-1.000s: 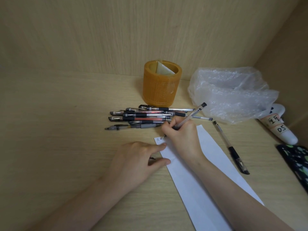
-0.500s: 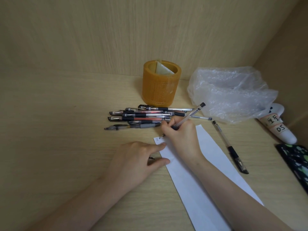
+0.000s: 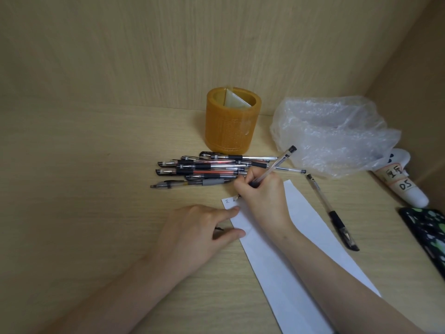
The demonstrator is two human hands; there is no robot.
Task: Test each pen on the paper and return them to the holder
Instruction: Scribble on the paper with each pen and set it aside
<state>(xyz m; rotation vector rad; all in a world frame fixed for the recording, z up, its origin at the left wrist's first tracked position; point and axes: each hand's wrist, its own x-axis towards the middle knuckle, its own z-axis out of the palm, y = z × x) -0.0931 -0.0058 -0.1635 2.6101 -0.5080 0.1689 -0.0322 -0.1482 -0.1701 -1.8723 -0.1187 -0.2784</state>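
Fingers [image 3: 242,185] of the right hand [image 3: 263,198] are pinching a pen [image 3: 279,162], tip on the far corner of the paper [image 3: 301,237], barrel slanting away rightward, while the flat left hand [image 3: 199,232] is steadying the paper and the holder [image 3: 232,124] is standing beyond the loose pens [image 3: 204,169].

Pen [image 3: 277,163] in right hand [image 3: 262,196], tip on paper [image 3: 269,266], left hand [image 3: 192,235] at its edge.

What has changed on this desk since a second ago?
Hardly anything. The right hand still grips the clear black-capped pen, its tip barely shifting beside the small ink mark at the far corner of the white paper strip. The left hand keeps pressing the paper's edge. The pile of pens, the amber round holder and the lone pen right of the paper have not moved.
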